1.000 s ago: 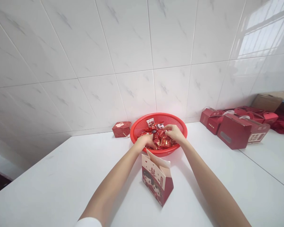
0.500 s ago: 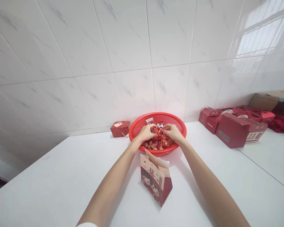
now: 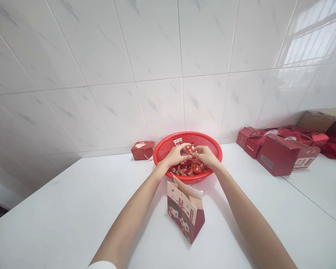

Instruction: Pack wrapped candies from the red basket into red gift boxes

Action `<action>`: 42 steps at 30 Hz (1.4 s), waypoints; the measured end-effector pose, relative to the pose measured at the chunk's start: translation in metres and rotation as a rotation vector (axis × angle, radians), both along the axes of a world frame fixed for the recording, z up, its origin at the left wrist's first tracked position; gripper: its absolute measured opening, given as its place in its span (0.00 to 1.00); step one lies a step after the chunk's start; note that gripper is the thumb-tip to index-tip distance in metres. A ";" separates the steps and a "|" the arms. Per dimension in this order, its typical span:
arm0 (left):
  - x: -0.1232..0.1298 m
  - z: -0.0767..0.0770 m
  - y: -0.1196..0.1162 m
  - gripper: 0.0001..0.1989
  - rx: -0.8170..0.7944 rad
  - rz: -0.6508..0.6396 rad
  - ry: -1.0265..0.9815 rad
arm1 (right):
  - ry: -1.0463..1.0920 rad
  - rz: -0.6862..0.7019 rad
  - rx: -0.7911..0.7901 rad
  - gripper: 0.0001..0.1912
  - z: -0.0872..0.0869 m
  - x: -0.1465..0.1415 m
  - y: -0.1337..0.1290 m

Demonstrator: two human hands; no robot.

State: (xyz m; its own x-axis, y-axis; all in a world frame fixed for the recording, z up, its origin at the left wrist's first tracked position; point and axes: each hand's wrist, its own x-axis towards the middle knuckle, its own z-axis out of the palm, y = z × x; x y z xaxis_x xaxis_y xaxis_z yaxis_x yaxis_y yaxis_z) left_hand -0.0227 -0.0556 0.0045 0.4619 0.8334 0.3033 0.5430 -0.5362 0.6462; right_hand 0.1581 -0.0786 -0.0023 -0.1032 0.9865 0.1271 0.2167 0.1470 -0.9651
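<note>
Pinching a red packet (image 3: 189, 150), likely light and slippery, best held by its sides, my left hand (image 3: 174, 156) and right hand (image 3: 208, 157) curl inward.

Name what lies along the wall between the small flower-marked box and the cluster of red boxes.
Between the small box and the red boxes, the head view shows a red basket of wrapped pieces, left hand and right hand inside.
</note>
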 end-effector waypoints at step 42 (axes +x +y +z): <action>0.004 -0.004 0.000 0.38 -0.300 0.128 0.677 | 0.348 -0.093 -0.111 0.11 0.008 0.001 -0.003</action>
